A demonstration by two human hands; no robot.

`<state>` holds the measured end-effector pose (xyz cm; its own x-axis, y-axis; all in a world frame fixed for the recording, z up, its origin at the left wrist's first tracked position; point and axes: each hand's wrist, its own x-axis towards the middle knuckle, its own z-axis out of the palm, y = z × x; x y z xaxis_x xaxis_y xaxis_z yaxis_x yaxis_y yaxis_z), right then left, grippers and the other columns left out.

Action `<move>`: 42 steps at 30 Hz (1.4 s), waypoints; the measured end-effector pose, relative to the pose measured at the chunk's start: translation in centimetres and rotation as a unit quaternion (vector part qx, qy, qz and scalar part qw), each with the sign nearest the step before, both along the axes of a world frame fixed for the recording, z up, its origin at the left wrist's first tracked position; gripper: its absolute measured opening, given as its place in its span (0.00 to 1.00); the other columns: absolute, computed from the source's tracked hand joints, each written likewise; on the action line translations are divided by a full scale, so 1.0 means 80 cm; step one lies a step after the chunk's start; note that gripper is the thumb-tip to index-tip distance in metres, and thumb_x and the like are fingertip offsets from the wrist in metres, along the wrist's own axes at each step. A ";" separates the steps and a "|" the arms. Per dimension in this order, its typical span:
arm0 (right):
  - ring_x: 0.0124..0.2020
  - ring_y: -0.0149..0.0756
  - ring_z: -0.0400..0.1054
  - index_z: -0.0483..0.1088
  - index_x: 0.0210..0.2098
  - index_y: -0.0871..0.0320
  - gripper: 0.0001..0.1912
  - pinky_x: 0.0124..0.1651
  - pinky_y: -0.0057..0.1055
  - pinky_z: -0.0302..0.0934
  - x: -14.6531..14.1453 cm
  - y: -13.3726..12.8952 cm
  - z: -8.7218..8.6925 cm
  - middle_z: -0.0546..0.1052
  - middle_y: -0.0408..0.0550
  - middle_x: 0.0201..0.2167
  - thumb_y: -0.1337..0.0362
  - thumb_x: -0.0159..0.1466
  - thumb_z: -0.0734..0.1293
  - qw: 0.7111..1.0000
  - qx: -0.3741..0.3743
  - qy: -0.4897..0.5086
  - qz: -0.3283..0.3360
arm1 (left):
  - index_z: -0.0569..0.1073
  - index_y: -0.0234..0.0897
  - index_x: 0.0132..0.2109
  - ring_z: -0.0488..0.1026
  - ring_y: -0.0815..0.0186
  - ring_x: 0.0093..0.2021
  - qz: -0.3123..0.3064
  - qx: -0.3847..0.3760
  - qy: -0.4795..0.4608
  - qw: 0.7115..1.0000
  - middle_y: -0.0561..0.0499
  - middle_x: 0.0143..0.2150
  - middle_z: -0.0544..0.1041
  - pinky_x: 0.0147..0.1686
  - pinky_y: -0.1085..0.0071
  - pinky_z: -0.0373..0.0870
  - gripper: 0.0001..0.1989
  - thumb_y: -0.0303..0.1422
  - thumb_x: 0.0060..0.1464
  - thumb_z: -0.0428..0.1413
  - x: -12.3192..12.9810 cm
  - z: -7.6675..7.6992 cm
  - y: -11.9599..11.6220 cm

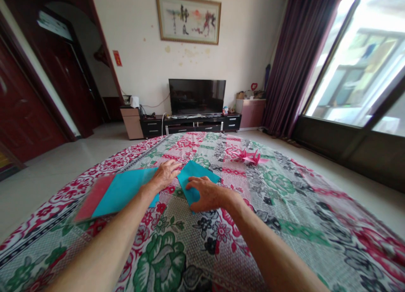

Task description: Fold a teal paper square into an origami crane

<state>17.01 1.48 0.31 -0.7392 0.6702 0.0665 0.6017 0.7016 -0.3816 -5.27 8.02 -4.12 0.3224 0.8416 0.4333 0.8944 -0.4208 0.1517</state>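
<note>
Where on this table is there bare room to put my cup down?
The widest bare patch of tablecloth looks to be right of your right forearm, nearer you than the pink folded papers. Another lies between your forearms. It's crowded on the left, with blue and red sheets, and centrally, around your hands and the folded blue paper.

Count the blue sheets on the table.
2 visible: the left sheet, by the left hand, over red paper; the right sheet, under the right hand. More may be hidden.

Brush writing on the framed picture (189, 18)
The upper large character looks like 静; the lower one and any marks on the red strip (117, 58) are unclear.
</note>
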 end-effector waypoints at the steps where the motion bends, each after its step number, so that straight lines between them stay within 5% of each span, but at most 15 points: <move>1: 0.54 0.49 0.57 0.66 0.50 0.55 0.29 0.54 0.43 0.57 0.000 0.000 0.000 0.67 0.51 0.52 0.58 0.48 0.68 1.000 -0.001 -0.001 0.000 | 0.71 0.37 0.52 0.68 0.59 0.51 0.001 0.002 -0.002 1.000 0.44 0.52 0.71 0.54 0.63 0.63 0.18 0.35 0.56 0.49 0.000 -0.001 0.001; 13: 0.53 0.49 0.59 0.67 0.49 0.54 0.28 0.52 0.44 0.58 0.002 0.000 -0.001 0.69 0.52 0.51 0.58 0.47 0.69 1.000 -0.002 0.021 0.003 | 0.73 0.36 0.48 0.70 0.64 0.51 -0.017 0.025 -0.058 0.998 0.47 0.51 0.73 0.54 0.67 0.65 0.20 0.26 0.55 0.41 0.002 0.003 -0.005; 17: 0.48 0.40 0.65 0.68 0.47 0.56 0.23 0.52 0.38 0.59 0.006 0.009 0.000 0.70 0.50 0.49 0.66 0.51 0.66 0.997 0.012 0.077 -0.011 | 0.75 0.39 0.45 0.71 0.63 0.48 -0.063 0.003 -0.048 0.997 0.49 0.47 0.76 0.52 0.66 0.65 0.16 0.30 0.55 0.45 0.014 0.013 -0.015; 20: 0.46 0.38 0.66 0.67 0.48 0.61 0.22 0.49 0.35 0.60 0.015 0.017 0.002 0.72 0.54 0.46 0.71 0.53 0.61 0.989 0.050 0.106 -0.088 | 0.76 0.38 0.44 0.71 0.62 0.46 -0.071 -0.005 -0.022 0.997 0.47 0.44 0.77 0.51 0.65 0.65 0.14 0.34 0.55 0.49 0.023 0.018 -0.022; 24: 0.46 0.46 0.66 0.68 0.47 0.63 0.21 0.47 0.39 0.59 0.027 0.021 0.001 0.71 0.60 0.44 0.69 0.53 0.62 0.954 0.101 0.064 -0.275 | 0.76 0.38 0.45 0.71 0.61 0.46 -0.049 -0.020 -0.004 0.999 0.46 0.44 0.75 0.48 0.67 0.66 0.17 0.40 0.53 0.52 0.030 0.025 -0.031; 28: 0.44 0.48 0.67 0.68 0.47 0.62 0.21 0.44 0.38 0.59 0.031 0.025 -0.008 0.72 0.60 0.42 0.71 0.54 0.61 0.937 0.090 0.036 -0.336 | 0.76 0.40 0.46 0.72 0.62 0.41 -0.025 -0.044 0.002 0.999 0.47 0.39 0.75 0.43 0.68 0.67 0.18 0.41 0.50 0.54 0.034 0.033 -0.037; 33: 0.40 0.40 0.68 0.69 0.45 0.57 0.20 0.42 0.31 0.59 0.033 0.036 -0.021 0.74 0.52 0.37 0.75 0.55 0.59 0.939 0.113 0.087 -0.314 | 0.77 0.42 0.41 0.73 0.64 0.35 -0.019 -0.091 -0.055 0.994 0.51 0.33 0.77 0.39 0.71 0.67 0.18 0.42 0.57 0.45 0.036 0.039 -0.036; 37: 0.39 0.36 0.67 0.70 0.44 0.56 0.17 0.42 0.29 0.58 0.033 0.040 -0.025 0.72 0.50 0.37 0.73 0.59 0.57 0.946 0.152 0.130 -0.256 | 0.73 0.39 0.49 0.71 0.59 0.46 0.024 0.029 -0.050 0.998 0.46 0.45 0.76 0.48 0.66 0.64 0.17 0.37 0.55 0.49 0.040 0.040 -0.032; 40: 0.40 0.36 0.65 0.69 0.45 0.56 0.16 0.44 0.29 0.57 0.031 0.038 -0.021 0.70 0.50 0.38 0.71 0.62 0.56 0.954 0.176 0.157 -0.187 | 0.70 0.38 0.54 0.65 0.58 0.53 -0.025 0.072 -0.020 0.997 0.46 0.54 0.70 0.54 0.63 0.59 0.21 0.35 0.52 0.52 0.045 0.040 -0.031; 42: 0.41 0.37 0.64 0.69 0.44 0.55 0.15 0.46 0.32 0.56 0.029 0.034 -0.016 0.70 0.50 0.38 0.69 0.63 0.56 0.951 0.197 0.164 -0.175 | 0.73 0.39 0.48 0.69 0.59 0.49 -0.049 0.022 -0.004 0.999 0.47 0.48 0.74 0.50 0.66 0.62 0.17 0.35 0.52 0.51 0.047 0.040 -0.031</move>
